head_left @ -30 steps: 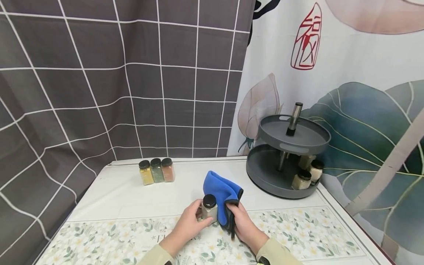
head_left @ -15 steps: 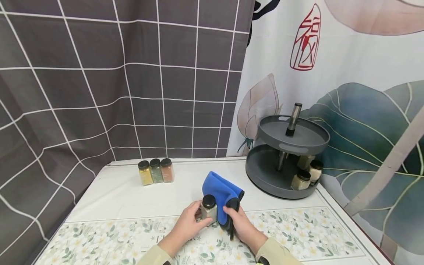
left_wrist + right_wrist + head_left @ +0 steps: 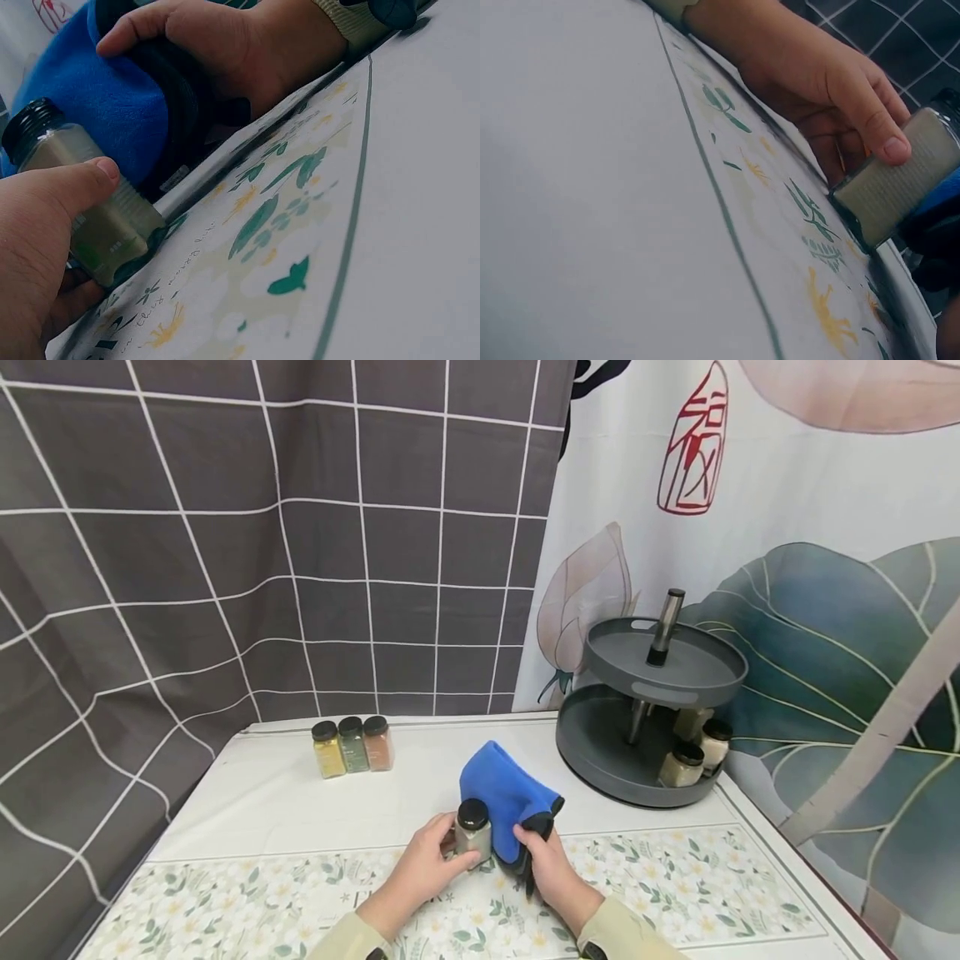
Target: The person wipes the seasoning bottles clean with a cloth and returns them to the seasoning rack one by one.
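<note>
A square glass spice jar (image 3: 472, 837) with a black lid and pale grey-green contents stands upright near the table's front. My left hand (image 3: 424, 866) grips it from the left, thumb across the near face; the thumb lies over the glass in the left wrist view, below the jar's lid (image 3: 34, 122). Just right of the jar, my right hand (image 3: 553, 870) holds a blue cloth (image 3: 504, 785) with black edging, thumb on top. The cloth is bunched against or close beside the jar's right side. Some of the right fingers are hidden behind the cloth.
Three spice jars, yellow (image 3: 328, 752), green (image 3: 353, 745) and reddish (image 3: 378, 745), stand together at the back left. A dark grey two-tier turntable rack (image 3: 600, 777) at the right bears a few jars (image 3: 682, 767) on its lower tier. A floral mat (image 3: 675, 885) covers the table's front.
My right hand has shifted its hold on the blue cloth, and the cloth has moved slightly up and right, spreading out more. The left hand and jar have stayed in place.
</note>
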The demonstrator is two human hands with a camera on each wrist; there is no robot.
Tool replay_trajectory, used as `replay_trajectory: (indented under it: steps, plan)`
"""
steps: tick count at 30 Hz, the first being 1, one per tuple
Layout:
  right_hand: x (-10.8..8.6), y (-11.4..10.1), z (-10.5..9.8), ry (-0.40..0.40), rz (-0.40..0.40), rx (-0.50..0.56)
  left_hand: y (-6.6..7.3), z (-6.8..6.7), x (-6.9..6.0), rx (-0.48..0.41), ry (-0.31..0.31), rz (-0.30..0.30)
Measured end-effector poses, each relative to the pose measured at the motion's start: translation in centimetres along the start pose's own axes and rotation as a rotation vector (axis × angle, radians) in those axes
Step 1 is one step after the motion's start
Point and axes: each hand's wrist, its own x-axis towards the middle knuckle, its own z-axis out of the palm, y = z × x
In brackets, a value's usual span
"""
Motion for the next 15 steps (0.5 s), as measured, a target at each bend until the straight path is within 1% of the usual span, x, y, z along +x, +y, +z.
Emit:
replay_trajectory:
  steps: [4,5,9,13,15]
  plan:
    - [0.06,0.04,-0.01,0.012,0.014,-0.067,-0.01,0.06,-0.03,-0.003,0.001,0.002]
    - [0.02,0.03,-0.02,0.028,0.022,-0.084,-0.03,0.08,-0.06,-0.002,0.002,0.002]
    - [-0.26,0.01,-0.04,0.069,0.005,-0.047,-0.08,0.14,-0.08,-0.011,-0.001,-0.001]
    - [-0.25,0.08,-0.02,0.051,-0.004,-0.079,-0.14,0.15,-0.02,-0.007,-0.001,-0.007]
    - [-0.26,0.18,-0.05,0.058,-0.019,-0.085,-0.17,0.15,-0.01,0.000,0.004,-0.004]
